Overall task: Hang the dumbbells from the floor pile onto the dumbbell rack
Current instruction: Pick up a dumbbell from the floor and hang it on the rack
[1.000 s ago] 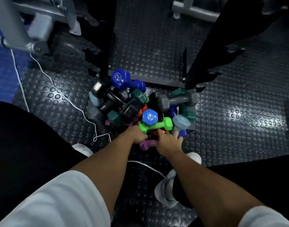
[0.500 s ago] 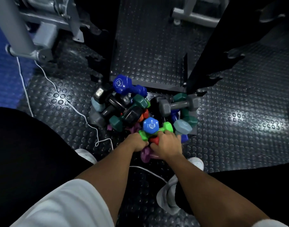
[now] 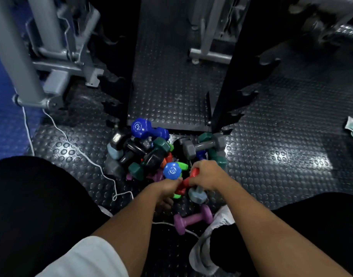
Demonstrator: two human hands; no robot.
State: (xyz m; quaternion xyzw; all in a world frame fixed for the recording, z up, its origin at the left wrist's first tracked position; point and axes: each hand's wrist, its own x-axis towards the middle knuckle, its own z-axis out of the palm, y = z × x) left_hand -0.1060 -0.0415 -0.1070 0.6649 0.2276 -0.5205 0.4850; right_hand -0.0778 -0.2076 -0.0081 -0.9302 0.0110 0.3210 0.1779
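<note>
At the centre of the frame the right hand (image 3: 206, 173) is wrapped round a red dumbbell (image 3: 188, 179), a grey-blue one (image 3: 196, 195) showing just below it, while the left hand (image 3: 167, 185) is curled against the red one's lower end beside a green dumbbell (image 3: 177, 194), though what it grips cannot be told. Just above the hands the pile (image 3: 151, 154) is heaped on the studded floor (image 3: 271, 156), and a purple dumbbell (image 3: 192, 218) is left apart below it. Nothing is seen hung on the black rack (image 3: 227, 80) in the upper middle, so the task is judged barely begun.
</note>
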